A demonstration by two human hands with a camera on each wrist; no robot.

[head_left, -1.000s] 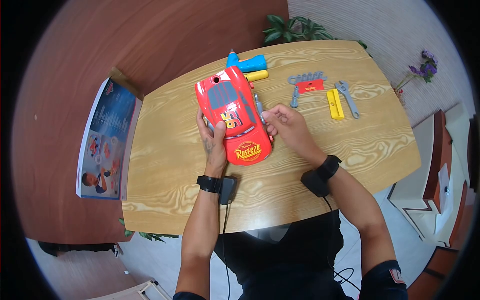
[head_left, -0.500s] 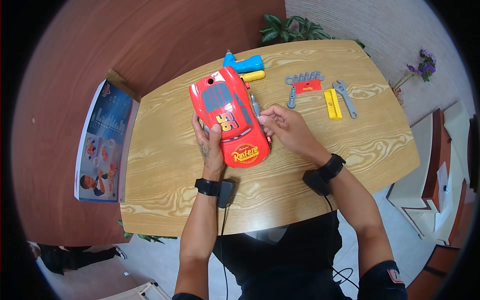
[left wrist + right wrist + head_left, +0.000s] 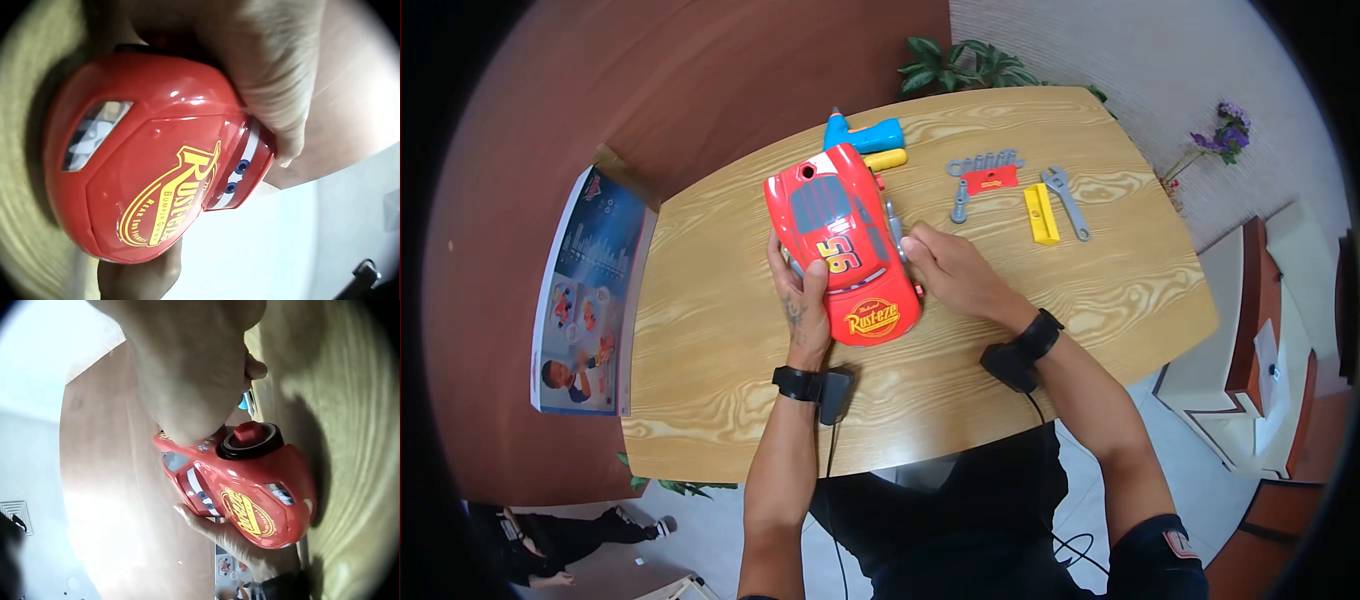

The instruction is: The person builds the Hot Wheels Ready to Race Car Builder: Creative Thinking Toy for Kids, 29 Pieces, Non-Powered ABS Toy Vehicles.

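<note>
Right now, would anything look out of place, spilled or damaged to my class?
Nothing stands out. The glossy red plastic toy car in the left hand shows no visible damage; its dark round hole looks intentional. On the wood-grain table, the grey plastic wrench and yellow plastic block lie side by side, with no spill visible.

Free lane between left grip (image 3: 798,302) and printed box (image 3: 585,300).
</note>
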